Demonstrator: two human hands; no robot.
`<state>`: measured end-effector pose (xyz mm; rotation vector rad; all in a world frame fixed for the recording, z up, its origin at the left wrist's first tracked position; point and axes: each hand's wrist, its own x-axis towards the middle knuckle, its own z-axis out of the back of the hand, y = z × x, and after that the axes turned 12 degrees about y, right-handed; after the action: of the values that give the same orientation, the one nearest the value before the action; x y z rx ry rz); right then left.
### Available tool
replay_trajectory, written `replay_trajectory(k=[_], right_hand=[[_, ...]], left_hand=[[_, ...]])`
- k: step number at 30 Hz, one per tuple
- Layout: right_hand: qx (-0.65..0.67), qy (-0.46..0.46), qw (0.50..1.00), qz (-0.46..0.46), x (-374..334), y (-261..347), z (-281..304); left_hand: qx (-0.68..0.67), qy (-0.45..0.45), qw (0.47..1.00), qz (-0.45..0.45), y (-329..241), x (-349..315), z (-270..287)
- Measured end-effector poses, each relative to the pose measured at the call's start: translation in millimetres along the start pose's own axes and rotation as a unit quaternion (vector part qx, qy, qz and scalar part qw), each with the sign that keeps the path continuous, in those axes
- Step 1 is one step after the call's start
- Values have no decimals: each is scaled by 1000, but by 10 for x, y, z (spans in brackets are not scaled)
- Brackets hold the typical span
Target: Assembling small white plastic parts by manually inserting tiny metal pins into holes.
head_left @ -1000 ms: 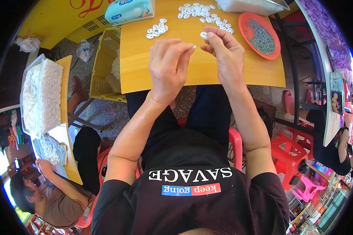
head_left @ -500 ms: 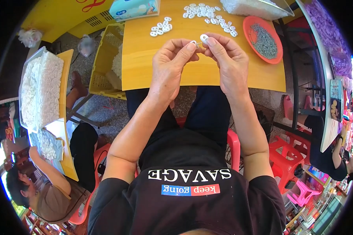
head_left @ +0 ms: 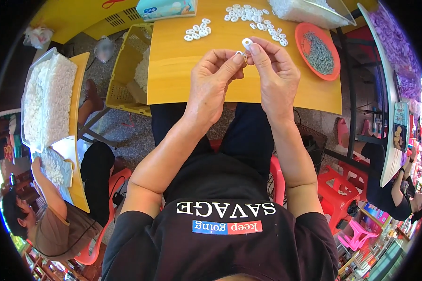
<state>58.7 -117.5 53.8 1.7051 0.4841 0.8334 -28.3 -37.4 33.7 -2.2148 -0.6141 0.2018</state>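
Above the near half of the yellow table (head_left: 173, 84), my two hands meet fingertip to fingertip. My right hand (head_left: 279, 77) pinches a white oval plastic piece (head_left: 247, 43) between thumb and forefinger, one hole of it showing. My left hand (head_left: 211, 84) is closed on a small pale ring-ended piece (head_left: 239, 53). A thin metal bit (head_left: 244, 55) shows between the hands; whether it joins the two pieces I cannot tell. Farther off lie a small group of white two-holed oval pieces (head_left: 198, 31) and a bigger spread of them (head_left: 246, 13).
An orange-red bowl (head_left: 333, 74) of grey metal pieces stands at the right, below a clear bin (head_left: 344, 19) of white parts. A tissue pack (head_left: 166, 9) lies at the far left. Beside the table is a yellow crate (head_left: 119, 89). Another person (head_left: 61, 229) sits at left.
Both hands have shifted slightly right in the picture, still pinched together. My left fingers now sit closer against the right ones. The table and its contents have slid a little with the view.
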Motion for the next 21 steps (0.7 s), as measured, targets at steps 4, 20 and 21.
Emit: replay_trajectory(k=[4,20,21], right_hand=[[-8,-4,1000,-10,-11,44,8],[-55,8,998,-2,-5,61,17],[-56,8,998,-3,-5,60,16]], left_hand=[[5,-6,1000,3,-17,9,20],[33,-1,999,-10,-23,15,-5],[35,1,999,-6,-23,11,-5]])
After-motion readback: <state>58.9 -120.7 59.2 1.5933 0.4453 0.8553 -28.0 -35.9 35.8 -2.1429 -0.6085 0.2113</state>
